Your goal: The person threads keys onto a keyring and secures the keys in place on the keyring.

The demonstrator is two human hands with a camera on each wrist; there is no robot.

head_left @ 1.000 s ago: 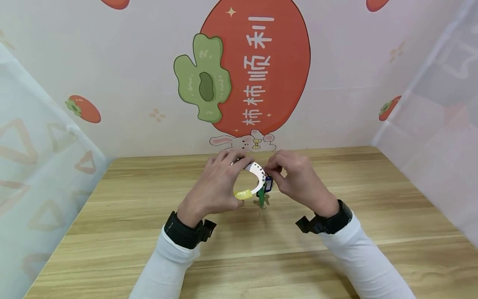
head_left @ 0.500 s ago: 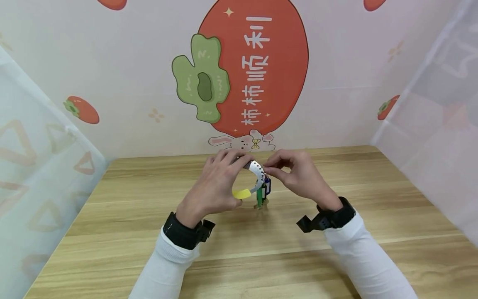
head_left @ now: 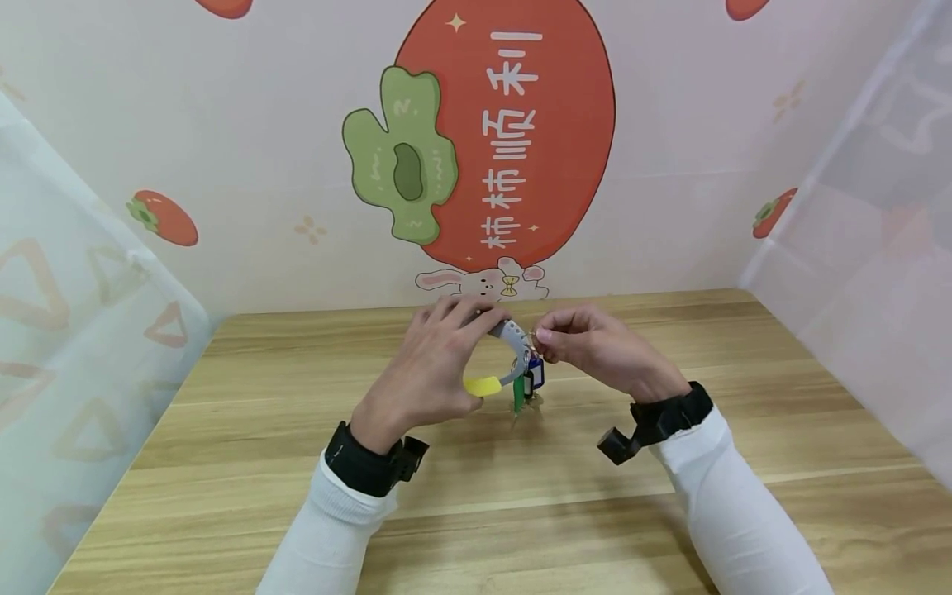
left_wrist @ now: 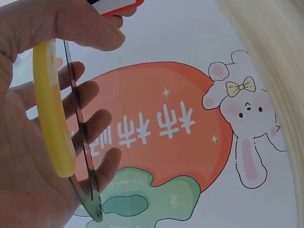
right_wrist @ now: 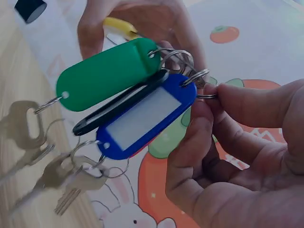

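Observation:
In the head view my left hand grips a flat metal ring with small holes along it and a yellow sleeve. The sleeve lies along the palm in the left wrist view, thumb above, fingers curved behind the metal. My right hand pinches a small split ring between thumb and forefinger, at the end of a blue key tag. Beside it hang a green key tag and a black-edged key tag, their rings close to the metal ring. Several keys dangle below.
The tags hang over a wood-grain table. Behind stands a white backdrop with a large printed persimmon and a bunny. Pale printed sheets close off both sides. A red-edged tag shows above the left thumb.
My right hand has turned at the wrist and shifted slightly right, still pinching at the tags' top. The left hand and metal ring have barely moved; the hanging tags swing a little.

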